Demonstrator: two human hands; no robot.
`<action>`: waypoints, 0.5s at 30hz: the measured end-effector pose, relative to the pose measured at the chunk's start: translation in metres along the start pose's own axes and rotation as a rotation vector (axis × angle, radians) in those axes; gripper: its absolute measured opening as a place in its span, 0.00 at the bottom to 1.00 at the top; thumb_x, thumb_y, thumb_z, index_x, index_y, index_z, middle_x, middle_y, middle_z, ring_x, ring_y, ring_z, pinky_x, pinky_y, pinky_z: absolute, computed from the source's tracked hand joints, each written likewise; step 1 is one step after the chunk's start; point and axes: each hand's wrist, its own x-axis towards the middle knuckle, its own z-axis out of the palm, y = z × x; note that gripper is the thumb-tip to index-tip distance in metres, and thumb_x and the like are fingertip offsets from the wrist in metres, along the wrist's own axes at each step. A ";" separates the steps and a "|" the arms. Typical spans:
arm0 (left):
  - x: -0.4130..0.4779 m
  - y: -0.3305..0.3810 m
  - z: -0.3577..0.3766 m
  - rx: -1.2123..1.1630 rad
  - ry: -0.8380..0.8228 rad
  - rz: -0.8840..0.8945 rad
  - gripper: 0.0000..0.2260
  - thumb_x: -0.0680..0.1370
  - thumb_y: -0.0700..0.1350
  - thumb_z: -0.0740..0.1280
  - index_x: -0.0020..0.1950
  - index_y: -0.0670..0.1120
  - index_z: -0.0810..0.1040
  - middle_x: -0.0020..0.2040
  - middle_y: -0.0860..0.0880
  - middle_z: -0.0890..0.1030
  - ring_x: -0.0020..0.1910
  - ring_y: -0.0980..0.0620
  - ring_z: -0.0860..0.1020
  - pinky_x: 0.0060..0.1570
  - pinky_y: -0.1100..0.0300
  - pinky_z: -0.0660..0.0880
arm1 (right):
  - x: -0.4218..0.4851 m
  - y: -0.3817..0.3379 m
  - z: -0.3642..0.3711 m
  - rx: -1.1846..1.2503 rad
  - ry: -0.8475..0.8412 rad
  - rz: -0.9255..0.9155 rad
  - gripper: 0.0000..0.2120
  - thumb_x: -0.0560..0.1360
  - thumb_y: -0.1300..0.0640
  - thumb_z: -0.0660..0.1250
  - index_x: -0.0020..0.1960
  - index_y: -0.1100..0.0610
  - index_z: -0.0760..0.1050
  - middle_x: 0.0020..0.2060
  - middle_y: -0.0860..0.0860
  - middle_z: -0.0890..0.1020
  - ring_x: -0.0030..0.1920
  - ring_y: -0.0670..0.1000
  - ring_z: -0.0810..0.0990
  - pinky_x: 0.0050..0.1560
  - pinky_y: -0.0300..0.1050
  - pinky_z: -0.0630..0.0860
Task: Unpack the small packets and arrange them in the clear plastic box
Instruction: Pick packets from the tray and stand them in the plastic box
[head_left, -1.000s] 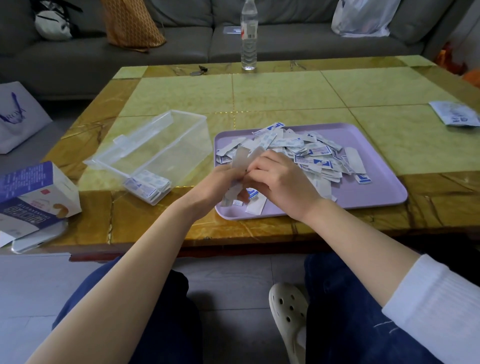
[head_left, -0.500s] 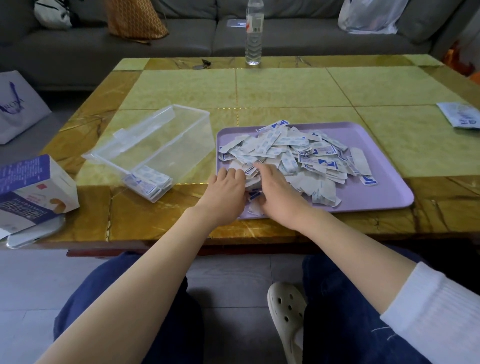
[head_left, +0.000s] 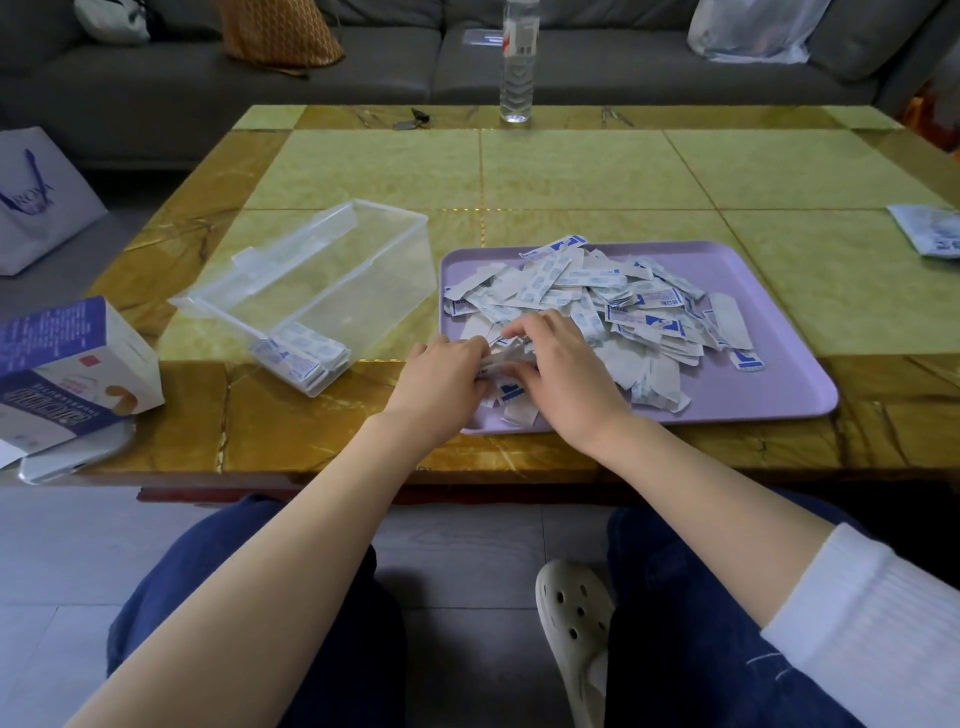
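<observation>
So here we've got the lavender tray (head_left: 779, 400) sitting on the yellow-green tiled counter (head_left: 571, 171), with a loose heap of small packets (head_left: 623, 301) piled on it, white with blue print, lying every which way. Both of our hands are down at the near left corner of that heap. Our left hand (head_left: 441, 374) has its fingers curled around a little bunch of packets, and our right hand (head_left: 566, 374) is right up against it, fingers bent over the top and thumb tucked underneath, pinching the same bunch. The two hands are basically touching over the tray's near edge. Just left of the tray is the clear plastic box (head_left: 332, 280), tilted onto its side with the opening facing away to the left. A short stack of packets (head_left: 301, 356) is already lined up inside at its near end, and the rest of the box shows bare counter through the walls. Further left, a purple and white cardboard carton (head_left: 67, 364) leans at the counter's edge. A water bottle (head_left: 517, 73) stands at the far side, with a grey sofa (head_left: 363, 78) behind it, and one more printed wrapper (head_left: 930, 234) lies off at the right edge.
</observation>
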 end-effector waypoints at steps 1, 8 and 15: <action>0.000 0.000 0.001 0.003 0.000 -0.002 0.03 0.77 0.43 0.62 0.49 0.45 0.71 0.47 0.45 0.78 0.51 0.44 0.71 0.46 0.57 0.60 | -0.001 -0.001 -0.001 0.007 0.011 -0.017 0.08 0.77 0.60 0.64 0.56 0.57 0.74 0.55 0.52 0.75 0.56 0.52 0.72 0.51 0.43 0.71; -0.001 -0.001 0.007 0.133 -0.012 0.055 0.06 0.80 0.44 0.57 0.56 0.44 0.67 0.55 0.45 0.75 0.54 0.45 0.69 0.51 0.55 0.60 | 0.002 0.001 -0.002 0.043 -0.039 0.105 0.10 0.80 0.57 0.59 0.59 0.58 0.72 0.58 0.53 0.74 0.57 0.52 0.74 0.53 0.46 0.73; -0.004 0.003 0.015 0.271 -0.023 0.102 0.10 0.80 0.42 0.56 0.61 0.42 0.63 0.58 0.44 0.70 0.55 0.44 0.67 0.54 0.55 0.62 | -0.006 -0.003 0.010 0.079 -0.288 0.053 0.29 0.74 0.69 0.61 0.72 0.60 0.56 0.67 0.57 0.64 0.67 0.52 0.63 0.63 0.37 0.61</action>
